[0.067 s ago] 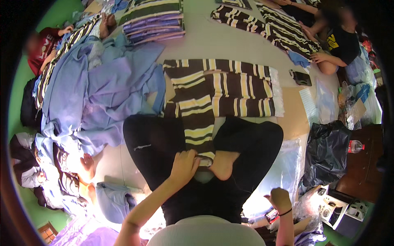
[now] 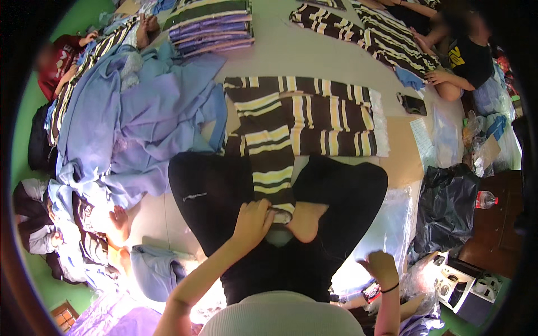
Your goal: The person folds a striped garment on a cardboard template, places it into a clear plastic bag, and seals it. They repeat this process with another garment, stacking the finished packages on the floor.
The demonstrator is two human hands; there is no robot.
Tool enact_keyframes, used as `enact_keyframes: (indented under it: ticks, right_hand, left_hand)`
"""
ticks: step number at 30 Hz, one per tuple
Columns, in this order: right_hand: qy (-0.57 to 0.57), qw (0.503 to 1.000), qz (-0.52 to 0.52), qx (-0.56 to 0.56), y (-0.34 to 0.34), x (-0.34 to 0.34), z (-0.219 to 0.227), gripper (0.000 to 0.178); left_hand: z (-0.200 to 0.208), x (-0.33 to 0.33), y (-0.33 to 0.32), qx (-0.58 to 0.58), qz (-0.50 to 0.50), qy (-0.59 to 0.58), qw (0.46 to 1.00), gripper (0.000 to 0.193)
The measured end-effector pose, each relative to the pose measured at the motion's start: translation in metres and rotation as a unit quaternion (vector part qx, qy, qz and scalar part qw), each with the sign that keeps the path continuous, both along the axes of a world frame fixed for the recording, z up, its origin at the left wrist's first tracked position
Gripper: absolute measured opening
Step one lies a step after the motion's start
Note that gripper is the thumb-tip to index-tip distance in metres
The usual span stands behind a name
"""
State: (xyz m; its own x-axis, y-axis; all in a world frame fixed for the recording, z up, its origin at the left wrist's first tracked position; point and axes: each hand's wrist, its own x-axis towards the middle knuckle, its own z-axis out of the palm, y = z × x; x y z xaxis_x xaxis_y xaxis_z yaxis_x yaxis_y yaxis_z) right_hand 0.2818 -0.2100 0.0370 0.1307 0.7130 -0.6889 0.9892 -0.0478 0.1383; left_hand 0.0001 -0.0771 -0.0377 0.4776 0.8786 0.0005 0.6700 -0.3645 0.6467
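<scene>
A striped brown, yellow and white knit sweater point(image 2: 330, 126) lies flat on the floor before my crossed legs. One of its sleeves point(image 2: 273, 162) runs down between my knees. My left hand point(image 2: 253, 223) pinches the end of that sleeve, where a pale patch shows by the thumb, close to my bare foot point(image 2: 307, 221). Off to the right, away from the sweater, my right hand point(image 2: 382, 269) is raised above a clear plastic sheet. Its fingers are curled with the thumb sticking out, and the palm is hidden. A dark band circles that wrist.
Blue fabric point(image 2: 151, 123) is heaped at the left. Folded garments point(image 2: 210, 28) form a stack at the far left. A phone point(image 2: 413, 105), cardboard point(image 2: 400, 143) and a black plastic bag point(image 2: 448, 210) lie to the right. Other people sit at both sides with striped knitwear.
The view has shifted slightly, so the sweater sits a little higher. My left hand keeps its hold on the sleeve end, and my right hand has turned slightly.
</scene>
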Motion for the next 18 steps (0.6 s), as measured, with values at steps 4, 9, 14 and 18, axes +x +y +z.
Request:
enact_keyframes:
  ticks: [4, 9, 14, 18]
  right_hand:
    - [0.354, 0.885, -0.078, 0.293, 0.065, -0.055, -0.007, 0.023]
    - [0.410, 0.836, 0.119, 0.344, 0.119, -0.114, -0.007, 0.027]
    - [0.439, 0.819, 0.164, 0.332, 0.127, -0.116, -0.012, 0.021]
    - [0.429, 0.833, 0.151, 0.316, 0.112, -0.113, -0.019, 0.015]
  left_hand:
    - [0.013, 0.008, 0.006, -0.019, -0.014, -0.034, 0.999, 0.012]
    - [0.036, 0.005, 0.009, 0.014, -0.007, -0.056, 0.998, 0.012]
    - [0.048, -0.004, 0.004, -0.056, 0.071, -0.118, 0.989, 0.014]
    - [0.051, -0.007, 0.000, -0.080, 0.075, -0.129, 0.986, 0.015]
